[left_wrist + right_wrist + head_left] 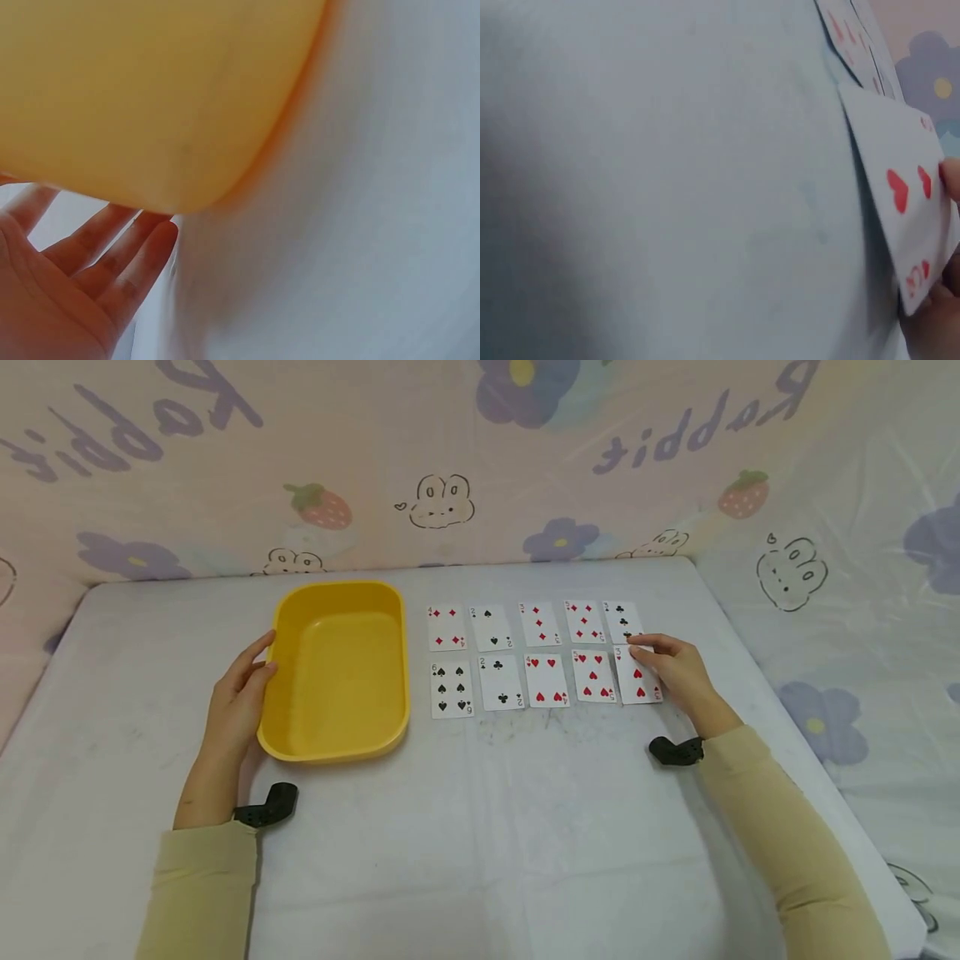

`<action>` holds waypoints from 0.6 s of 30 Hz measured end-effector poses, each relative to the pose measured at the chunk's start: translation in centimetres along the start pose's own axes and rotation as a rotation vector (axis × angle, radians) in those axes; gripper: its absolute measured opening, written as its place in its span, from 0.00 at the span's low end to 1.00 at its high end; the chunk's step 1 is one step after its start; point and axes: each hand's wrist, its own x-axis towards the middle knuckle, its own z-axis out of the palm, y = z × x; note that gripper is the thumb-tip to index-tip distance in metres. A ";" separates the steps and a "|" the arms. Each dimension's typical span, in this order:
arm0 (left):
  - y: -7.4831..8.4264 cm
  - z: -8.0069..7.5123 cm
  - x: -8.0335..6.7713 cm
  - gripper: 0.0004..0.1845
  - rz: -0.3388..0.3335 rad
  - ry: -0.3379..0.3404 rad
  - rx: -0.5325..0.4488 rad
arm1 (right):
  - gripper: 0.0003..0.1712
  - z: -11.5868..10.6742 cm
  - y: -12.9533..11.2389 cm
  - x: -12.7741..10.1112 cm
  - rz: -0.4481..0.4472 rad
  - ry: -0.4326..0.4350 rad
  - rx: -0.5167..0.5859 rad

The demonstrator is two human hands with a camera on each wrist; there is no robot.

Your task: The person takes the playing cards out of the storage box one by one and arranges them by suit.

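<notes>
A yellow plastic basin [337, 752] stands on the left part of the table. My left hand [238, 697] is at its left side, its fairly straight fingers [139, 259] touching the outer wall below the rim. My right hand [678, 672] pinches the three of hearts [637, 687], thumb on its face and other fingers behind it. In the right wrist view that card [885, 150] is tilted, one edge off the table. Beside it lies the five of hearts [594, 677]. The three of clubs [621, 620] lies just behind the right fingers.
Playing cards lie face up in two rows right of the basin, including the six of spades [452, 689], two of clubs [500, 682], four of hearts [547, 680] and four of diamonds [447, 627]. A white cloth covers the table [480, 843]. A printed curtain [375, 443] hangs behind it.
</notes>
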 end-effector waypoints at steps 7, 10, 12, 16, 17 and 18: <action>0.1 0.0 0.0 0.25 0.013 -0.003 0.042 | 0.28 -0.2 0.4 0.1 -0.036 0.012 -0.163; 0.3 -0.2 0.0 0.25 0.016 -0.012 0.085 | 0.26 -0.1 0.5 -0.1 -0.086 0.023 -0.255; 0.4 -0.3 0.0 0.26 0.044 -0.012 0.127 | 0.25 0.1 0.5 -0.3 -0.125 0.037 -0.314; 0.7 -0.7 0.1 0.26 0.161 0.008 0.242 | 0.24 0.6 0.1 -0.6 -0.179 0.058 -0.398; 0.8 -0.8 0.0 0.26 0.195 0.017 0.265 | 0.24 0.7 0.1 -0.6 -0.187 0.063 -0.413; 0.9 -0.9 0.0 0.26 0.226 0.027 0.291 | 0.24 0.7 0.0 -0.7 -0.192 0.065 -0.421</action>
